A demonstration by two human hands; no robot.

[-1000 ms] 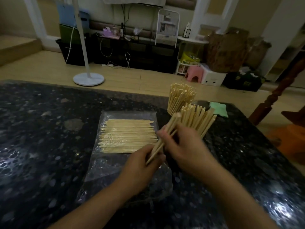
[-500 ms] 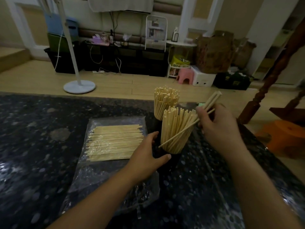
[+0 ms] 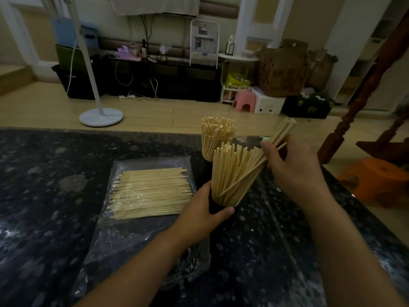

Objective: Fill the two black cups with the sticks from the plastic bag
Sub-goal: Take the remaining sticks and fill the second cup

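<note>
Filling near black cup [image 3: 215,208] | small bundle of sticks [image 3: 280,138] pinched in right hand [image 3: 294,167], long axis slanting down-left, lower ends already among cup's sticks | left hand [image 3: 199,214] wraps cup base, nearer | far cup's sticks [image 3: 217,136] behind | plastic bag [image 3: 141,220] left, remaining sticks [image 3: 150,192] inside | dark speckled table [image 3: 44,196] | cluttered room beyond

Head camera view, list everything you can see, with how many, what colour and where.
near cup: one, black, packed with sticks, centre of table
far cup's sticks: one bundle, pale wood, behind the near cup
loose sticks: one flat pile, pale wood, on the bag
plastic bag: one, clear, left of cups
table: one, dark speckled
fan stand: one, white, floor
stool: one, pink, floor
hands: left grips near cup; right holds several sticks
</note>
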